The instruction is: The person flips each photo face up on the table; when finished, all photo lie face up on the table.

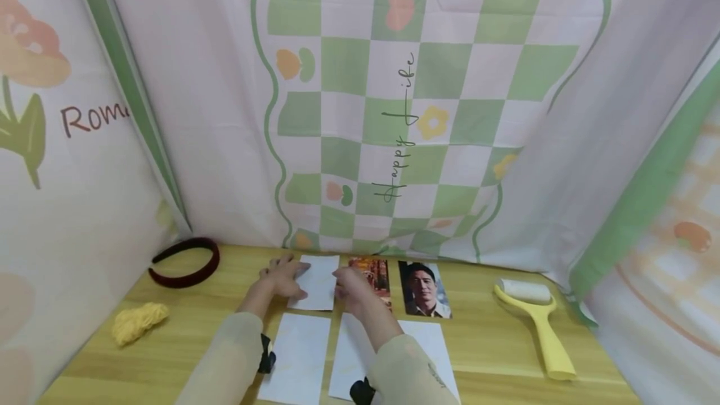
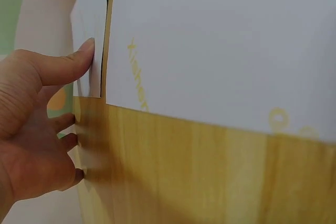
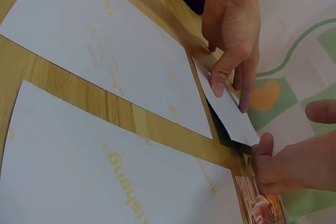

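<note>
A photo print (image 1: 319, 286) lies white back up in the back row, its right edge raised a little with a dark gap beneath. My left hand (image 1: 283, 279) is at its left side, fingers spread; in the left wrist view its thumb (image 2: 84, 61) rests on the white back. At the raised corner, my right hand (image 3: 294, 163) pinches the print between thumb and fingers. Right of it lies a face-up photo in red and orange tones (image 1: 378, 274), partly hidden by my right hand. Beyond that is a face-up portrait photo (image 1: 423, 292) of a person.
White-backed prints lie in the front row, including a left one (image 1: 295, 355) and a right one (image 1: 435, 349); my right arm covers part of them. A dark red headband (image 1: 210, 261) and yellow yarn (image 1: 139, 322) lie left, a yellow-handled lint roller (image 1: 542, 330) right. Curtains border the table.
</note>
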A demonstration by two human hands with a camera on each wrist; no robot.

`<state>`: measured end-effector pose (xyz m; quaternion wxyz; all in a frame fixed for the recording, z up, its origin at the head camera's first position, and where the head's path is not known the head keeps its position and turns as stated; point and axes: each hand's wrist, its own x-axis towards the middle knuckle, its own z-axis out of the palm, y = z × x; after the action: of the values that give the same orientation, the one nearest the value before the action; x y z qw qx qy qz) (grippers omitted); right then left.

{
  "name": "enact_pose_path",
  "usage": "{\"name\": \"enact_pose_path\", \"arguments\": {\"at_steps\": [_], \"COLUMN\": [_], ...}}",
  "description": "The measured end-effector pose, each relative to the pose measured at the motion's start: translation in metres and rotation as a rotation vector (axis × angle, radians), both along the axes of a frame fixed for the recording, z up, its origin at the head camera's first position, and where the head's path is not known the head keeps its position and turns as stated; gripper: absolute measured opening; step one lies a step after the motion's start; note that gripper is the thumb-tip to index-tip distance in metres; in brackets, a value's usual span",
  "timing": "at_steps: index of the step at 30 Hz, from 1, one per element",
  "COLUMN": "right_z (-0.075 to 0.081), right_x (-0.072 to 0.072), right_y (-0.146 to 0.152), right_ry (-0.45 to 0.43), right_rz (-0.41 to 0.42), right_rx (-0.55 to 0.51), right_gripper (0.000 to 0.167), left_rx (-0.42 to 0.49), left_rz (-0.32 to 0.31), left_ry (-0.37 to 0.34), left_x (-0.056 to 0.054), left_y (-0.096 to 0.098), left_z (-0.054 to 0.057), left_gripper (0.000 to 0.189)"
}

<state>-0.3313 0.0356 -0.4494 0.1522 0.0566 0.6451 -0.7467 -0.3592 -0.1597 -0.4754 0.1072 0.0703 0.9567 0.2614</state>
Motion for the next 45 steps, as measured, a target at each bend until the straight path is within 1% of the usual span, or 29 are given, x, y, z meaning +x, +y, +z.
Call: {"name": "enact_pose_path", "arguments": {"at_steps": [1, 4, 6, 11, 14, 18, 21, 22, 23, 25, 28, 31, 32, 34, 35, 36, 39, 42, 43, 45], "right_z": [-0.001, -0.001, -0.003, -0.008, -0.012, -0.014, -0.011, -0.01, -0.009, -0.007, -0.005, -0.003, -0.003, -0.002, -0.002, -0.001, 0.0, 0.001, 0.001, 0.002], "right_x": [0.0, 0.001, 0.002, 0.004, 0.005, 0.004, 0.001, 0.001, 0.0, 0.0, 0.001, 0.003, 0.004, 0.004, 0.004, 0.004, 0.004, 0.004, 0.004, 0.005], "right_y": [0.0, -0.001, -0.001, -0.002, -0.002, -0.001, -0.001, -0.002, -0.002, -0.004, -0.007, -0.01, -0.01, -0.011, -0.011, -0.012, -0.012, -0.013, -0.013, -0.013], "right_ry": [0.002, 0.015, 0.019, 0.001, -0.004, 0.015, 0.022, 0.018, 0.02, 0.014, 0.003, -0.019, -0.026, -0.034, -0.036, -0.034, -0.032, -0.032, -0.029, -0.023], "right_rz": [-0.005, -0.012, -0.009, 0.018, 0.054, 0.074, 0.06, 0.056, 0.053, 0.049, 0.07, 0.108, 0.121, 0.152, 0.173, 0.193, 0.242, 0.262, 0.265, 0.276], "right_rx": [-0.016, -0.048, -0.046, -0.031, -0.058, -0.121, -0.164, -0.173, -0.175, -0.176, -0.162, -0.181, -0.189, -0.206, -0.212, -0.216, -0.23, -0.226, -0.219, -0.201], "right_gripper": [0.011, 0.029, 0.034, 0.03, 0.029, 0.031, 0.027, 0.024, 0.022, 0.023, 0.035, 0.039, 0.041, 0.045, 0.048, 0.051, 0.057, 0.059, 0.061, 0.064], "left_rx": [-0.007, -0.001, 0.0, 0.008, 0.022, 0.041, 0.057, 0.07, 0.083, 0.126, 0.228, 0.299, 0.304, 0.292, 0.289, 0.306, 0.384, 0.511, 0.541, 0.588], "left_rz": [-0.004, -0.003, -0.004, 0.005, 0.008, -0.028, -0.061, -0.067, -0.07, -0.06, -0.006, 0.064, 0.077, 0.083, 0.082, 0.083, 0.046, -0.005, -0.01, 0.0], "left_ry": [0.003, 0.001, 0.007, 0.023, 0.029, 0.057, 0.078, 0.075, 0.068, 0.032, -0.056, -0.118, -0.124, -0.12, -0.118, -0.128, -0.142, -0.201, -0.219, -0.255], "left_x": [0.0, -0.002, -0.003, -0.005, -0.004, -0.004, -0.008, -0.009, -0.01, -0.012, -0.013, -0.013, -0.013, -0.012, -0.012, -0.012, -0.012, -0.012, -0.012, -0.013], "left_y": [-0.001, -0.002, -0.003, -0.002, -0.001, 0.004, 0.01, 0.012, 0.015, 0.019, 0.024, 0.026, 0.027, 0.027, 0.027, 0.027, 0.028, 0.028, 0.029, 0.029], "left_z": [0.0, -0.002, -0.005, -0.012, -0.014, -0.012, -0.009, -0.008, -0.006, -0.002, 0.002, 0.006, 0.007, 0.009, 0.01, 0.012, 0.017, 0.021, 0.021, 0.022], "left_gripper": [0.07, 0.071, 0.072, 0.074, 0.072, 0.067, 0.059, 0.057, 0.055, 0.06, 0.07, 0.079, 0.08, 0.081, 0.079, 0.077, 0.063, 0.055, 0.053, 0.051]}}
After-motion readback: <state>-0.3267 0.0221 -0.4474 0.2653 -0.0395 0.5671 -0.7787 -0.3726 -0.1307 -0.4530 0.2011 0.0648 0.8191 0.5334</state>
